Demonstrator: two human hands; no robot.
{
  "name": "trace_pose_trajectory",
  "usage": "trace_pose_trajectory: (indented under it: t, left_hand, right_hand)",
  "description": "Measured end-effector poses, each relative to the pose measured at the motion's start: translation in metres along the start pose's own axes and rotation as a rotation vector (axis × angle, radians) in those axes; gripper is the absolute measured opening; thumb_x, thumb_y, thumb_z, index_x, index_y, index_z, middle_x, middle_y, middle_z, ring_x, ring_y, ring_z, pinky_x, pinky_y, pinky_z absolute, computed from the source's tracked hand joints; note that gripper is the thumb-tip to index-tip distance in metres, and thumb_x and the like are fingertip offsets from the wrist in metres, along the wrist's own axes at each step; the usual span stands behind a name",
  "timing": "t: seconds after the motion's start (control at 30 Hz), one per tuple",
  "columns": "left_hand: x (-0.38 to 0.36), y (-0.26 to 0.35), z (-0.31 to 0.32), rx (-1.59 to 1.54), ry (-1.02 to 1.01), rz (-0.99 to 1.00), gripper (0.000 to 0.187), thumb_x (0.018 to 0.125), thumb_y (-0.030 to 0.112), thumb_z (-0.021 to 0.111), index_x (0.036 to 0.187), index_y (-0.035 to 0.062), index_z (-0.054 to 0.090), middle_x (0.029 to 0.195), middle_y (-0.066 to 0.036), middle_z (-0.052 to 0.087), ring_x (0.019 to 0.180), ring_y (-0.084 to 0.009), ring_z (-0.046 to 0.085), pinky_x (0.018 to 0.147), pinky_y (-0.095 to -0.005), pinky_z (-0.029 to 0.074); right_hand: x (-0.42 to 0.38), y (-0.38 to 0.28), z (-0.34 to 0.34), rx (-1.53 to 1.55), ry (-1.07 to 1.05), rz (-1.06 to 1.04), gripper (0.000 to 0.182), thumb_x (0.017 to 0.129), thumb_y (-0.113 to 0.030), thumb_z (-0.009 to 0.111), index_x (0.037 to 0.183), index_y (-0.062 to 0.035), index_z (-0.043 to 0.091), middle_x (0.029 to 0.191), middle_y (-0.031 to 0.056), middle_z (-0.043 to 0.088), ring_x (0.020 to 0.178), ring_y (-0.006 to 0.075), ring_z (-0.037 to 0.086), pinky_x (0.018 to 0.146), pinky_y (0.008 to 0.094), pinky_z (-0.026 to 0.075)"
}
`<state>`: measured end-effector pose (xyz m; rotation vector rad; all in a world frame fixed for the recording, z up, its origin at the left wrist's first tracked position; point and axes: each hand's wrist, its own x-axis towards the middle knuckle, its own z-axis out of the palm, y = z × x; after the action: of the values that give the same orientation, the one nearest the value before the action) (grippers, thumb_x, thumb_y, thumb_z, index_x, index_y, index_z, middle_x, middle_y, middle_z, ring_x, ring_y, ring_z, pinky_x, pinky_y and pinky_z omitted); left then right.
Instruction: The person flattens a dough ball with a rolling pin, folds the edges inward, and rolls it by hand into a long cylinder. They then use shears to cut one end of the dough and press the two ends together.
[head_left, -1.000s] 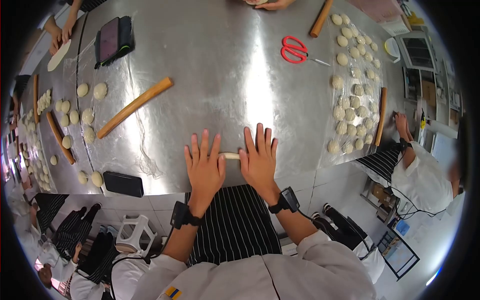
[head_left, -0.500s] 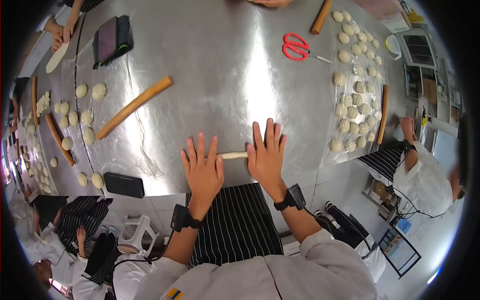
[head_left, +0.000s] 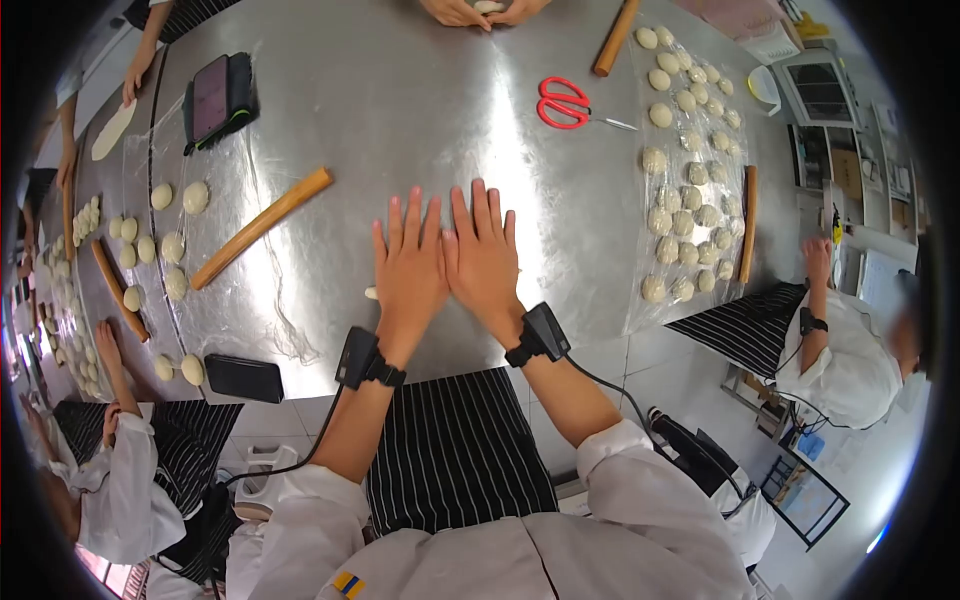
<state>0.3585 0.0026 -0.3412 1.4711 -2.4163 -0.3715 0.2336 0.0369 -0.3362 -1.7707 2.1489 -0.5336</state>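
Observation:
A thin rope of dough [head_left: 371, 293] lies on the metal table beneath my two hands. Only its small tips stick out at the sides; the rest is hidden. My left hand [head_left: 410, 265] is flat over it, fingers stretched forward. Beside it, with thumbs touching, my right hand [head_left: 485, 258] also lies flat with fingers extended. Neither hand grasps anything.
Rolling pins [head_left: 262, 228] and dough balls [head_left: 195, 198] lie to the left, with a black phone [head_left: 244, 378] near the front edge. Red-handled scissors [head_left: 565, 103] and plastic-covered dough balls [head_left: 690, 222] are on the right. A co-worker's hands [head_left: 485, 12] work opposite.
My hands have come together over the dough rope and slid forward, covering the middle stretch that showed between them. Across the table, a co-worker's hands have come further into view.

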Motion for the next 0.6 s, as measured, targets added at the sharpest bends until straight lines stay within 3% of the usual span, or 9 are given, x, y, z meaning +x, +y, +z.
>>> trace_pose_trajectory:
  t: [0.2, 0.37, 0.43, 0.6]
  left_hand:
    - [-0.077, 0.011, -0.011, 0.012, -0.157, 0.038, 0.054, 0.112, 0.032, 0.049, 0.162, 0.0113, 0.053, 0.173, -0.018, 0.041, 0.161, -0.0444, 0.032, 0.128, -0.066, 0.022]
    - [0.005, -0.002, -0.011, 0.061, -0.07, -0.049, 0.055, 0.111, 0.031, 0.05, 0.163, 0.015, 0.052, 0.174, -0.018, 0.039, 0.161, -0.0456, 0.032, 0.127, -0.0679, 0.021]
    - [-0.004, -0.001, -0.007, 0.043, -0.067, -0.061, 0.056, 0.11, 0.031, 0.052, 0.164, 0.0159, 0.051, 0.174, -0.018, 0.038, 0.161, -0.0456, 0.031, 0.128, -0.0683, 0.02]
    - [-0.089, -0.001, -0.02, 0.021, -0.122, -0.079, 0.062, 0.106, 0.035, 0.057, 0.165, 0.0175, 0.049, 0.176, -0.018, 0.036, 0.162, -0.0458, 0.028, 0.128, -0.069, 0.017]
  right_hand:
    - [-0.089, -0.005, -0.003, -0.033, -0.091, 0.037, 0.062, 0.11, -0.031, 0.048, 0.168, -0.0078, 0.041, 0.177, 0.0265, 0.028, 0.164, 0.0465, 0.024, 0.129, 0.0672, 0.019]
    - [0.006, 0.003, -0.006, -0.073, 0.01, 0.027, 0.063, 0.109, -0.031, 0.051, 0.167, -0.0079, 0.043, 0.175, 0.0273, 0.03, 0.162, 0.0474, 0.028, 0.128, 0.0677, 0.022]
    - [0.018, 0.004, -0.003, -0.07, 0.059, -0.025, 0.064, 0.108, -0.032, 0.053, 0.167, -0.0083, 0.043, 0.175, 0.0272, 0.03, 0.161, 0.0476, 0.029, 0.128, 0.0678, 0.022]
    - [-0.097, -0.001, -0.013, -0.081, -0.1, 0.055, 0.065, 0.107, -0.032, 0.055, 0.167, -0.009, 0.043, 0.175, 0.0266, 0.03, 0.162, 0.0478, 0.028, 0.128, 0.0679, 0.021]
